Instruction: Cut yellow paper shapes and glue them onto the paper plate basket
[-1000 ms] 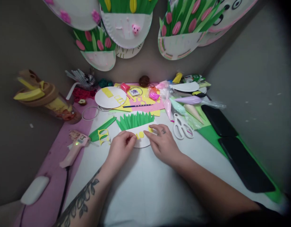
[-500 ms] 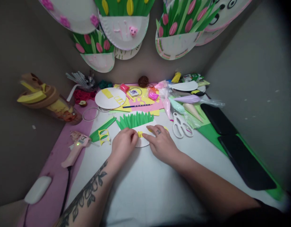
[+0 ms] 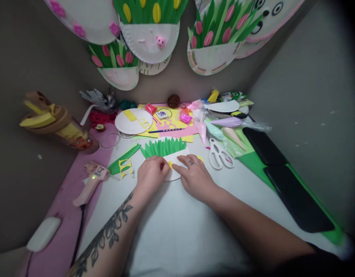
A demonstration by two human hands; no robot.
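a rounded white paper craft [image 3: 174,176] lies on the bench [image 3: 174,219] before us, jagged green paper grass [image 3: 164,147] fanned along its far side and a small yellow cutout [image 3: 170,165], partly hidden, over its white front.

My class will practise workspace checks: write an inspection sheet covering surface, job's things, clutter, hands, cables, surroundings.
Surface: white sheet; pink layer at left, green layer at right.
Job's things: white paper plate with green paper grass; small yellow paper piece over it.
Clutter: glue gun, green light on; white scissors; piping bags.
Left hand: fingertips together at yellow piece, grip unclear.
Right hand: fingers spread over the plate.
Cables: black cord from glue gun; thin cord below white case.
Surroundings: grey walls; decorated paper plates behind.
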